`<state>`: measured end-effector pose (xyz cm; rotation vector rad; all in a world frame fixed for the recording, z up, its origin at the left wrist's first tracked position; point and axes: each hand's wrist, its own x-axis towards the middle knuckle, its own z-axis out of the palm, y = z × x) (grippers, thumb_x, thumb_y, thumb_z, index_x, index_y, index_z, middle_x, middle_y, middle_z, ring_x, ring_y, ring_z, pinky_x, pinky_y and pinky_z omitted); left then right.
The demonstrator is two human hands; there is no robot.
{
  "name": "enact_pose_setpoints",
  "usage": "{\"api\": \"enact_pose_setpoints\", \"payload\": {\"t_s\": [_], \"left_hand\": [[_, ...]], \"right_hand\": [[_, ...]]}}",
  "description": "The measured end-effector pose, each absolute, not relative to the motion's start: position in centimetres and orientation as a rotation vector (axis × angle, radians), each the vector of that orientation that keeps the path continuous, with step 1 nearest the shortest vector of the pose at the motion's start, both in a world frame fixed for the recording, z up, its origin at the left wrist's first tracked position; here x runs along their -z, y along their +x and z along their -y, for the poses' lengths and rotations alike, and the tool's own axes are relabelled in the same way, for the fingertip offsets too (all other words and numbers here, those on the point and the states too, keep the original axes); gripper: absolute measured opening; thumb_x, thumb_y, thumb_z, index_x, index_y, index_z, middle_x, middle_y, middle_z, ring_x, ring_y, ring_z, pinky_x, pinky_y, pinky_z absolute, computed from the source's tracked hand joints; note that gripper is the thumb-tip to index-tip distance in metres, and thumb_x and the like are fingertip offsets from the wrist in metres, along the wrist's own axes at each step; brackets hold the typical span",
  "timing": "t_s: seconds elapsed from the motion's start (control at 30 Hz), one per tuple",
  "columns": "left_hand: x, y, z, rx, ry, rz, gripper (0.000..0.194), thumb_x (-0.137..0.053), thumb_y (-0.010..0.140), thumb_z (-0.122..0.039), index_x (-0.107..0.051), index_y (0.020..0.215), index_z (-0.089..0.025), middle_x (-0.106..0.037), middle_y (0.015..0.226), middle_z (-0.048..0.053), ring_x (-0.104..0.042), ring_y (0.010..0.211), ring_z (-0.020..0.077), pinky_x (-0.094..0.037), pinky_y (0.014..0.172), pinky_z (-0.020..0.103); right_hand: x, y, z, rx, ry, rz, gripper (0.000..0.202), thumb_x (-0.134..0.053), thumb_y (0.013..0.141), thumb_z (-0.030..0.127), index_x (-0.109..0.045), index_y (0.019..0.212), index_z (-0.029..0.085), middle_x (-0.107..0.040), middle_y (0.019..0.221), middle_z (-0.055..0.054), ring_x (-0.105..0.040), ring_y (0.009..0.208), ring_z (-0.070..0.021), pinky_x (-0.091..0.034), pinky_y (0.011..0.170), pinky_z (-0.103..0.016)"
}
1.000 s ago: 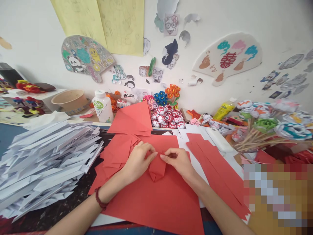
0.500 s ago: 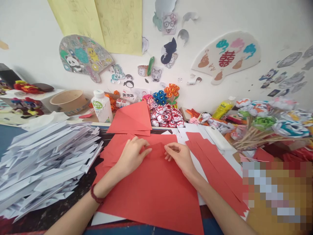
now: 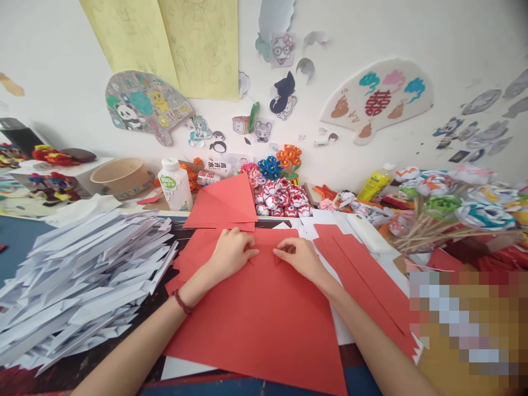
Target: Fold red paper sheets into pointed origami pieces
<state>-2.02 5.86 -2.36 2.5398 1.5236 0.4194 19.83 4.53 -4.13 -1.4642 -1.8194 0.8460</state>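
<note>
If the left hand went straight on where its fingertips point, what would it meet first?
Probably the right hand, opposite it over the red sheet. Red shows against red there, so depth and any paper between are hard to judge.

the big sheet (image 3: 256, 330) is plain red, the heaped strips (image 3: 82, 280) white, the posters (image 3: 202, 49) yellow.

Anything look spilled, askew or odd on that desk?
The white paper strips look untidy, ends jutting unevenly, left of the large red sheet. Nothing looks spilled; the pixelated lower-right corner can't be judged.
</note>
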Motion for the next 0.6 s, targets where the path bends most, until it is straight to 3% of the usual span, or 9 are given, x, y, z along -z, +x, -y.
{"api": "enact_pose_setpoints", "payload": {"t_s": [0.43, 0.6], "left_hand": [[3.2, -2.2, -6.6, -0.555, 2.430, -1.456, 0.001, -0.064, 0.081, -0.022, -0.064, 0.081, -0.022, -0.069, 0.082, 0.000, -0.056, 0.086, 0.0215, -0.036, 0.076, 0.032], [3.8, -2.3, -6.9, -0.634, 2.403, -1.379, 0.012, -0.065, 0.077, -0.012, -0.066, 0.085, -0.022, -0.070, 0.086, -0.001, -0.057, 0.085, 0.0196, -0.039, 0.078, 0.032]], "right_hand": [[5.7, 19.7, -5.1, -0.749, -1.381, 1.838, 0.017, -0.076, 0.068, 0.018, -0.072, 0.085, 0.020, -0.066, 0.072, 0.001, -0.054, 0.062, -0.0129, -0.042, 0.059, -0.026], [5.6, 19.8, -5.0, -0.767, -1.365, 1.816, 0.015, -0.075, 0.070, 0.022, -0.075, 0.085, 0.023, -0.067, 0.073, 0.000, -0.053, 0.061, -0.0133, -0.042, 0.057, -0.026]]}}
